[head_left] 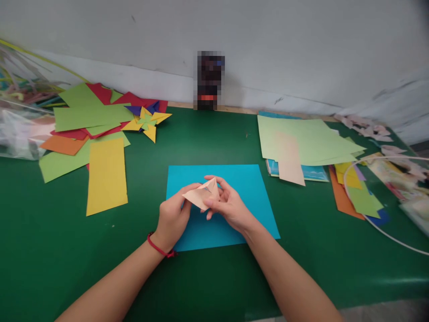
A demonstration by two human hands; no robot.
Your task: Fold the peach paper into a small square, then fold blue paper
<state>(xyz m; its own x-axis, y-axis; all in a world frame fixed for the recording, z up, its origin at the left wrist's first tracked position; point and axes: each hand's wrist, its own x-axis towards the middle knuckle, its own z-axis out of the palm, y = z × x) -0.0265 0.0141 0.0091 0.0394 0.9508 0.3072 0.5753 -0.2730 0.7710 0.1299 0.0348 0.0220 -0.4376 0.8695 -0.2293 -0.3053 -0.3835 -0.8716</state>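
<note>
A folded piece of pale peach paper (200,197) is held up between my two hands, over a blue sheet of paper (261,214) on the green table. My left hand (174,214) grips its left edge, with the fingertips partly hidden behind it. On the other side my right hand (229,203) pinches it, thumb on the front face and fingers behind. The folded paper has a raised pointed corner at its upper right and a small opening near the middle. A red cord bracelet (157,246) circles my left wrist.
A folded yellow and purple paper star (147,120) lies at the back left, beside a pile of green and red sheets (94,117). A yellow strip (107,179) is nearer me. Light green sheets (301,138) and a peach strip (291,161) lie right, near a white cable (346,188).
</note>
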